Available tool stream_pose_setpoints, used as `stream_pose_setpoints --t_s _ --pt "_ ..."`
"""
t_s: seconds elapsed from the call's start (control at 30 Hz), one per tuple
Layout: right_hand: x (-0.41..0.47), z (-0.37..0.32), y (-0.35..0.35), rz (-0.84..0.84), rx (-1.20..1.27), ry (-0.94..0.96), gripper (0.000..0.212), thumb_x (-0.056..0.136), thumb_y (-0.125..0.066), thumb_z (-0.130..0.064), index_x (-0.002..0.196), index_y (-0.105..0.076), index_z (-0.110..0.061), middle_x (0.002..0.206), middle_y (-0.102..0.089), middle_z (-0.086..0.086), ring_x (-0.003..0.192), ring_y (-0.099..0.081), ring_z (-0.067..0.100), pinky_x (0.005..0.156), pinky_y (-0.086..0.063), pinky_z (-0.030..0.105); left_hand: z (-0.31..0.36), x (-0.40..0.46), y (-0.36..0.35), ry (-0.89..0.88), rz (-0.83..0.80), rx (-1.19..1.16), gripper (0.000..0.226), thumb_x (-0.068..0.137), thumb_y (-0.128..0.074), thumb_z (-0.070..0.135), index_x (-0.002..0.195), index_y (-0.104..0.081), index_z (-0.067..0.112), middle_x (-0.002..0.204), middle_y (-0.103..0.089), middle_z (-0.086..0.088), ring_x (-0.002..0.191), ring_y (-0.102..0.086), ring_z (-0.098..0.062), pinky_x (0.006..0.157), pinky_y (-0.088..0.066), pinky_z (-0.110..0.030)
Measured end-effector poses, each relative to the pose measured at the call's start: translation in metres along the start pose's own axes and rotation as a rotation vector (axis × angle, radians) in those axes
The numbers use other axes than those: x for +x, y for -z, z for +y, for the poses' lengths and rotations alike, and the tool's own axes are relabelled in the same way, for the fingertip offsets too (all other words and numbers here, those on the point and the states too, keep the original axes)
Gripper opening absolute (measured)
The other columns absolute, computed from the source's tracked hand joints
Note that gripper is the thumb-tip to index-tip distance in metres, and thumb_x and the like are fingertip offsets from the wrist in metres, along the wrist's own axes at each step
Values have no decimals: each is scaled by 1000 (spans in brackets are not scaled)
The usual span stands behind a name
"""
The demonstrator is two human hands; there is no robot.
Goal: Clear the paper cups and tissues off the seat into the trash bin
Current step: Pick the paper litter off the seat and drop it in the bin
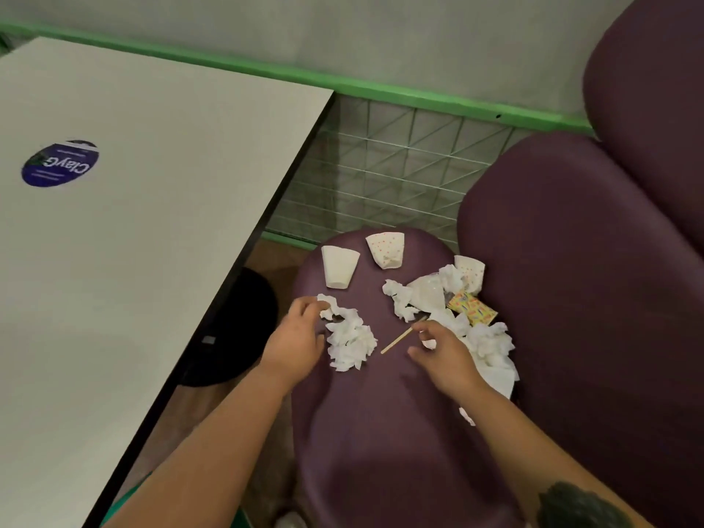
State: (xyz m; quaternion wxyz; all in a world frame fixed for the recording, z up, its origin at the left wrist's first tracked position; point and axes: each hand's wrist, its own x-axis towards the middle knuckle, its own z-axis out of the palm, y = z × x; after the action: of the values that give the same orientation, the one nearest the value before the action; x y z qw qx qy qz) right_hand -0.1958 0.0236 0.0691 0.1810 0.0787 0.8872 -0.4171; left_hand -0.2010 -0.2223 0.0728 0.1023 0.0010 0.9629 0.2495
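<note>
A grey wall with a green rail (pixel 343 83) runs along the back, and below the rail there is a wire mesh panel (pixel 388 173). On the left stands a white table (pixel 160 207) with a round blue sticker (pixel 60 163) on its top. Under the table edge a dark round thing (pixel 244 325) is on the floor; I cannot tell what it is.

The purple padded seat (pixel 381 432) is in the middle, and its backrest (pixel 594 299) rises on the right. At the far end of the seat a plain white paper cup (pixel 339 266) lies on its side, and just beside it, to the right, lies a dotted paper cup (pixel 385 249). A third dotted cup (pixel 470 272) is at the seam with the backrest, touching a pile of crumpled tissues (pixel 423 295). A yellow wrapper (pixel 472 308) lies on this pile. More tissues (pixel 491 348) are spread along the seam, close to the right forearm.

The left hand (pixel 299 337) has curled fingers that pinch the upper end of a crumpled white tissue (pixel 350 341), which lies on the seat. The right hand (pixel 442 352) is apart from it, and its fingers pinch one end of a thin wooden stick (pixel 398 341); the other end points toward the left hand's tissue.
</note>
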Motion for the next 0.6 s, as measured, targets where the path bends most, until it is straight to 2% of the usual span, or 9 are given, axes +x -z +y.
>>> stream_pose_setpoints --t_s 0.07,0.23,0.37,0.47,0.6 --pt "23 6 -4 4 -56 9 42 83 -66 -15 123 -57 -21 118 -55 2 113 -52 14 87 -33 18 -7 24 -9 -10 -4 28 50 87 -56 11 134 -44 22 139 -36 0 115 -52 -23 89 -51 -37" --pt "80 21 -23 3 -157 -17 52 86 -62 -17 135 -46 -22 132 -42 5 103 -55 16 90 -40 23 -23 79 -45 -41 -100 147 54 83 -51 0 130 -47 26 138 -38 3 121 -41 -25 90 -48 -41" --pt "117 32 -45 -55 -276 -64 63 88 -56 -17 145 -30 -22 149 -23 7 112 -56 26 96 -45 35 -31 102 -69 -37 -173 282 49 89 -48 6 133 -45 27 142 -32 2 124 -35 -23 86 -46 -37" --pt "142 37 -63 -78 -335 -84 71 88 -57 -16 149 -20 -22 155 -12 9 126 -46 32 102 -42 39 -43 116 -86 -12 -205 331 52 90 -47 6 135 -42 30 143 -29 2 124 -34 -23 86 -47 -36" --pt "168 47 -81 -61 -348 -130 81 84 -64 -19 149 -16 -20 148 -22 13 130 -37 37 107 -37 43 -59 130 -103 30 -231 301 40 91 -49 9 127 -48 25 138 -33 -3 118 -42 -27 87 -49 -41"
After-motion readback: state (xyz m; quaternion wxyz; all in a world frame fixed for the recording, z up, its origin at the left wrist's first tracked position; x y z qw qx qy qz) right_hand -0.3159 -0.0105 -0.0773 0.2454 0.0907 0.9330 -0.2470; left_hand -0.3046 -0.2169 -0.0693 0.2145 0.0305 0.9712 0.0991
